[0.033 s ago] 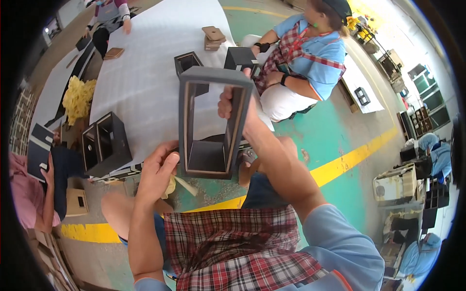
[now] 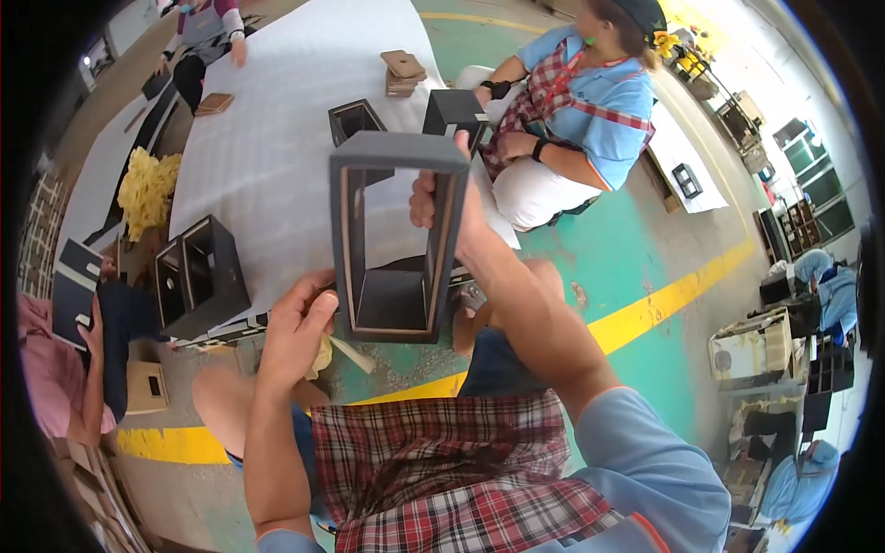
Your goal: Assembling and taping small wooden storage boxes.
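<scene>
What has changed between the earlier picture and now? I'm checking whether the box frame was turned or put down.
Nothing visibly changed. The right hand grips the dark open box frame by its right side, the left hand is at its lower left corner with a yellowish cloth, and the frame is upright above the lap.

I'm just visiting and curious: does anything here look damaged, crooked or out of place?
Nothing stands out. The dark box frame is held upright between the left hand and right hand, and its sides look straight. The left hand also holds a yellow cloth.
</scene>
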Available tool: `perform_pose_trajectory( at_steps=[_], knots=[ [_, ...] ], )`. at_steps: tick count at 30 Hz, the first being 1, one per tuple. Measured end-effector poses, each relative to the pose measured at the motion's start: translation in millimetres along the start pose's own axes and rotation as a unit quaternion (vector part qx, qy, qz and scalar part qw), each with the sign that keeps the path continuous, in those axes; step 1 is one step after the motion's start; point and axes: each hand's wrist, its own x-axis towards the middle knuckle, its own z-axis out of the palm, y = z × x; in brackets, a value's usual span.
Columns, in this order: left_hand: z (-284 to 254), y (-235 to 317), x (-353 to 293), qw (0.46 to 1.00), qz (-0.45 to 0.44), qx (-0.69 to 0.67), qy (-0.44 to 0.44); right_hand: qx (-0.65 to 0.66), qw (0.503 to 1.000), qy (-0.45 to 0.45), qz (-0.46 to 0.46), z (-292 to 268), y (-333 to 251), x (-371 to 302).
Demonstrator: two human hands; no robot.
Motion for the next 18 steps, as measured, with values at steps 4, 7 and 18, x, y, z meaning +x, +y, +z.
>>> perform_pose_trajectory(
  at_steps=[4,7,18],
  knots=[
    [-0.4,-5.0,3.2,1.000,0.008,-0.007,-0.009,-0.060,0.996,0.065,0.009,9.8,-5.2,-5.0],
    [-1.7,-10.8,0.7,0.999,0.033,0.019,0.007,-0.063,0.995,0.082,0.016,16.3,0.3,-3.5],
    [0.3,-6.3,0.3,0.999,0.023,0.028,0.003,-0.056,0.997,0.047,0.034,2.0,1.6,-6.0]
  ],
)
